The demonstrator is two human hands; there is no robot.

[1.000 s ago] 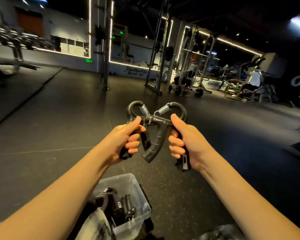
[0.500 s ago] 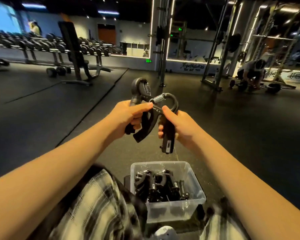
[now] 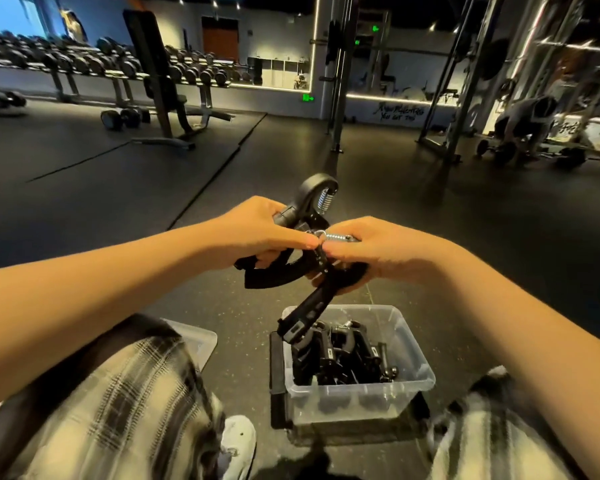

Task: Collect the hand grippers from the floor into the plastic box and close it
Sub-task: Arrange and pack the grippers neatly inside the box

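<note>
Two black hand grippers with steel springs are held together above the box. My left hand (image 3: pixel 257 233) grips the one whose curved top and spring stick upward (image 3: pixel 312 199). My right hand (image 3: pixel 371 251) grips the second hand gripper (image 3: pixel 309 310), whose long handle points down toward the box. The clear plastic box (image 3: pixel 413 382) stands on the dark floor between my knees and holds several black hand grippers (image 3: pixel 340 355). Its clear lid (image 3: pixel 198 341) lies flat on the floor to the left, partly hidden by my knee.
My plaid-trousered knees (image 3: pixel 125 403) flank the box, and a white shoe (image 3: pixel 238 441) sits at its near left. A dumbbell rack (image 3: pixel 94 64) and a bench (image 3: pixel 160 98) stand at the back left. Steel racks and a crouching person (image 3: pixel 527 123) are at the back right.
Both hands have come down and closer together with the two hand grippers, now just above the box. My view has tilted down, showing the lid on the floor.
</note>
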